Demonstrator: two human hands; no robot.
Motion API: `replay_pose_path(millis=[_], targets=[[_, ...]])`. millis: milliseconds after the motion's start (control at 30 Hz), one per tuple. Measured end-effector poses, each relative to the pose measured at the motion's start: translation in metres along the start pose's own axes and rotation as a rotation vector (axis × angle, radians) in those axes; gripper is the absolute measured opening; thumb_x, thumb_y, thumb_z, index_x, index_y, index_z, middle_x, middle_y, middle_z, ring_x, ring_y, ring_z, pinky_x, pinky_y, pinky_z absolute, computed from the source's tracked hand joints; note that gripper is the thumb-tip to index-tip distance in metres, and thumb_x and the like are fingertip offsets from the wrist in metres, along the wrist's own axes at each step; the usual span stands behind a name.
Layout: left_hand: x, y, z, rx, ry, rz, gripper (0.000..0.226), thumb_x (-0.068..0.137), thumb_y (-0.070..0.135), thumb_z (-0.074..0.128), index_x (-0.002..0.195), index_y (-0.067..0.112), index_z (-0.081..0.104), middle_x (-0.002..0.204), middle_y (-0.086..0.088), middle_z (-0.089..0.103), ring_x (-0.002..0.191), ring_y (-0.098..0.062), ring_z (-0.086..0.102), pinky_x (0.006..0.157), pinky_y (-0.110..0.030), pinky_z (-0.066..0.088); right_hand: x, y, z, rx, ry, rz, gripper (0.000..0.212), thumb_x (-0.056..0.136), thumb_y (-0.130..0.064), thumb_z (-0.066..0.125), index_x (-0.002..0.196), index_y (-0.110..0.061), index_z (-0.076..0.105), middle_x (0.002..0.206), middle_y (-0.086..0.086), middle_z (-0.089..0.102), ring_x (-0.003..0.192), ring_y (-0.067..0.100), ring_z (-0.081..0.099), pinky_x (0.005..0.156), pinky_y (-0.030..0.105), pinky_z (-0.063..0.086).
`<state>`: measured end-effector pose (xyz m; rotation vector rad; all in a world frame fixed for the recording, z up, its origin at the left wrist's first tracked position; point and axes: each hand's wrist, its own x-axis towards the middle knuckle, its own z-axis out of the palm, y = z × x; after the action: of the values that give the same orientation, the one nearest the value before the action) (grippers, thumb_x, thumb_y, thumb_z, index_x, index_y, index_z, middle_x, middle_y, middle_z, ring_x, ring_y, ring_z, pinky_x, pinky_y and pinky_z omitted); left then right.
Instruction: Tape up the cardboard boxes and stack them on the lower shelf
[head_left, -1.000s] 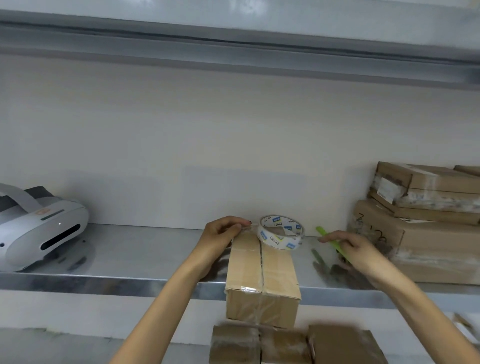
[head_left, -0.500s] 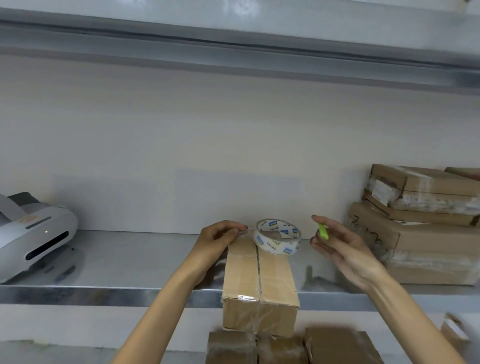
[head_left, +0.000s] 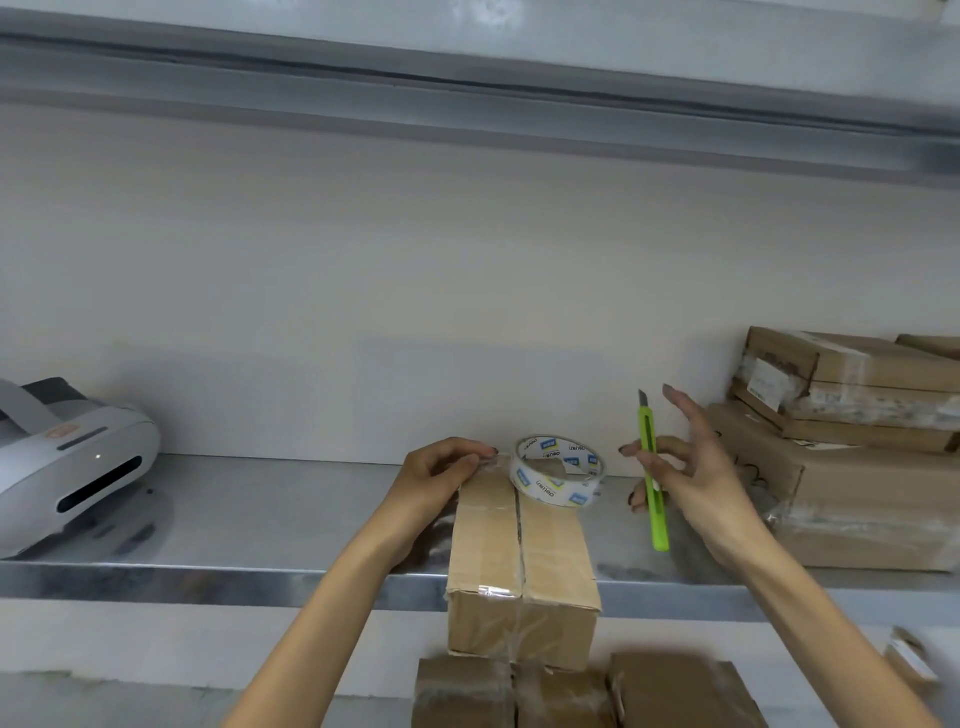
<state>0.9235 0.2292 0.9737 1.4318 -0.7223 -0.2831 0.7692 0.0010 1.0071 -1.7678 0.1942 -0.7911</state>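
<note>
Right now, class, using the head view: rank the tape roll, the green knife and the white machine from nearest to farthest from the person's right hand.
1. Green knife: held in the right hand itself.
2. Tape roll: just to that hand's left, on the far end of the cardboard box.
3. White machine: at the far left end of the shelf.

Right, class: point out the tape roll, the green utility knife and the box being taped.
tape roll (head_left: 544, 491), head view, printed outer band.
green utility knife (head_left: 646, 431), head view, upper handle.
cardboard box (head_left: 485, 540), head view, left top flap.
</note>
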Motion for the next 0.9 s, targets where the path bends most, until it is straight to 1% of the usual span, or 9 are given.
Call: replay_pose_path(millis=[100,200,267,333,433,533,633,767,900], targets=[[-0.001,0.001,0.001,-0.006,0.004,-0.002,0.023,0.097,0.011,0.053,0.1,0.018,0.074,0.104,0.004,0.073,0.104,-0.016,0.065,0.088,-0.025,0.048,0.0,-0.006,0.001,0.117,0.036,-0.016,0.035,0.099,0.002,0.042,0.122,-0.021,0.056,0.102,0.016,0.063,0.061,0.029,0.068,0.057,0.033,0.058],[-0.002,0.003,0.001,-0.021,0.005,-0.005,0.024,0.097,0.01,0.052,0.1,0.016,0.074,0.105,0.004,0.073,0.104,-0.017,0.066,0.086,-0.024,0.048,0.006,-0.011,-0.005,0.678,0.027,0.102,0.04,0.097,0.002,0.033,0.117,-0.016,0.062,0.101,0.013,0.064,0.087,0.022,0.069,0.081,0.037,0.059],[-0.002,0.003,0.001,-0.034,0.004,-0.012,0.024,0.098,0.009,0.051,0.1,0.016,0.074,0.106,0.002,0.073,0.105,-0.019,0.065,0.088,-0.026,0.049,0.01,-0.016,-0.008,0.854,0.023,0.149,0.045,0.095,0.002,0.029,0.119,-0.021,0.06,0.103,0.006,0.067,0.096,0.017,0.066,0.093,0.039,0.053],[-0.003,0.004,0.002,-0.042,0.004,-0.018,0.024,0.098,0.01,0.051,0.099,0.016,0.075,0.107,0.001,0.073,0.106,-0.02,0.065,0.091,-0.029,0.05,0.011,-0.021,-0.005,0.798,0.049,0.159,0.041,0.096,0.0,0.035,0.115,-0.025,0.062,0.095,-0.002,0.068,0.091,0.012,0.063,0.093,0.035,0.053],[-0.003,0.003,0.002,-0.045,0.012,-0.019,0.025,0.097,0.01,0.052,0.098,0.018,0.075,0.107,0.001,0.072,0.107,-0.021,0.065,0.094,-0.033,0.049,0.008,-0.032,0.012,0.574,0.131,0.125,0.018,0.098,-0.022,0.048,0.089,-0.024,0.063,0.068,-0.007,0.055,0.065,0.007,0.052,0.075,0.027,0.047],[-0.003,0.001,0.001,-0.053,0.008,-0.016,0.025,0.097,0.011,0.052,0.097,0.021,0.075,0.107,0.001,0.072,0.107,-0.023,0.064,0.096,-0.037,0.049,0.007,-0.051,0.035,0.356,0.175,0.0,0.028,0.101,-0.028,0.045,0.085,-0.016,0.064,0.051,-0.006,0.047,0.05,0.008,0.046,0.058,0.02,0.043],[-0.003,0.0,0.001,-0.057,0.029,-0.04,0.024,0.096,0.012,0.055,0.095,0.022,0.076,0.106,-0.001,0.072,0.107,-0.027,0.064,0.096,-0.04,0.049,0.011,-0.071,0.065,0.272,0.089,-0.09,0.015,0.098,-0.019,0.049,0.096,-0.01,0.062,0.054,0.002,0.059,0.046,0.016,0.052,0.048,0.023,0.048],[-0.001,0.002,0.0,-0.036,0.078,-0.066,0.021,0.093,0.012,0.059,0.089,0.023,0.077,0.101,0.0,0.073,0.102,-0.025,0.065,0.091,-0.04,0.052,0.021,-0.072,0.108,-0.006,0.024,-0.113,0.019,0.094,-0.023,0.057,0.081,-0.01,0.061,0.048,-0.001,0.057,0.041,0.013,0.048,0.044,0.025,0.04],[0.001,0.004,0.001,0.002,0.154,-0.069,0.008,0.087,0.013,0.067,0.088,0.019,0.072,0.099,-0.005,0.072,0.092,-0.022,0.066,0.078,-0.031,0.054,0.022,-0.053,0.123,-0.121,0.04,-0.125,0.034,0.098,-0.019,0.046,0.064,-0.016,0.04,0.046,0.002,0.046,0.037,0.011,0.04,0.045,0.025,0.033]])
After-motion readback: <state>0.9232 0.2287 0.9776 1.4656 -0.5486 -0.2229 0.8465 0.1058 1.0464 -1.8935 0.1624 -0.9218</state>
